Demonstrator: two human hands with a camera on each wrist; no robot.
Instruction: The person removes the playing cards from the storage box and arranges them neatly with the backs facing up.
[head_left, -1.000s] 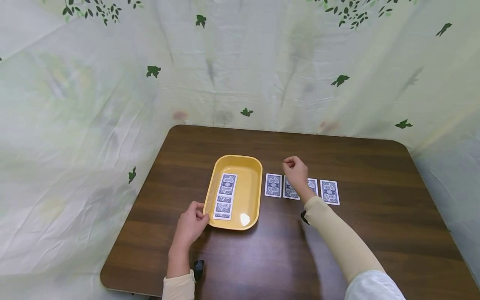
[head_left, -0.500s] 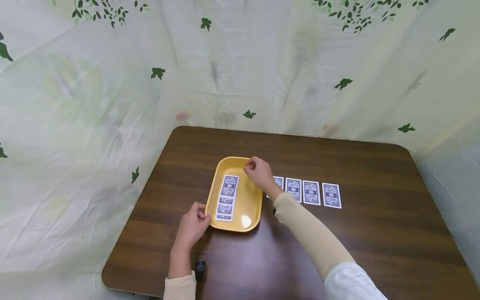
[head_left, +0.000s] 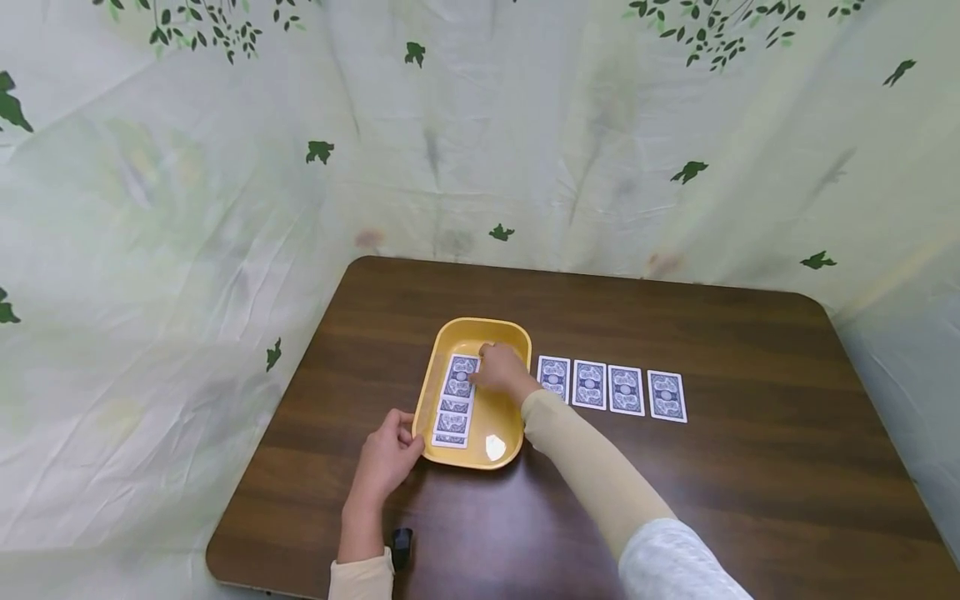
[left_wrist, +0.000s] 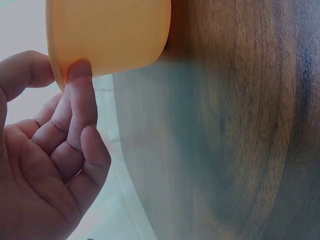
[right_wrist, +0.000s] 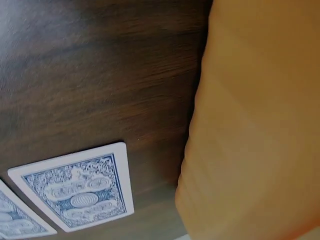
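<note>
My left hand (head_left: pixel 387 454) pinches the near left rim of a yellow tray (head_left: pixel 506 425). In the left wrist view, the thumb and fingers (left_wrist: pixel 82 97) meet across that tray rim. Several blue-and-white playing cards (head_left: pixel 452 423) lie face down in an overlapping column along the tray's left side. My right hand (head_left: pixel 501 368) is inside the tray, its curled fingertips right at the right edge of the top card (head_left: pixel 460 375). Whether they grip that card I cannot tell. The right wrist view shows the tray's outer wall (right_wrist: pixel 255 120), with the hand out of sight.
To the right of the tray, several face-down cards (head_left: pixel 626 390) lie in a row on the brown wooden table (head_left: pixel 750 483). One card (right_wrist: pixel 82 192) of that row appears near the tray in the right wrist view. A leaf-patterned curtain (head_left: pixel 570 150) hangs behind the table.
My right hand has moved left from above the row of cards, over the tray's far right rim, and down to the cards inside. The left hand has stayed at the rim.
</note>
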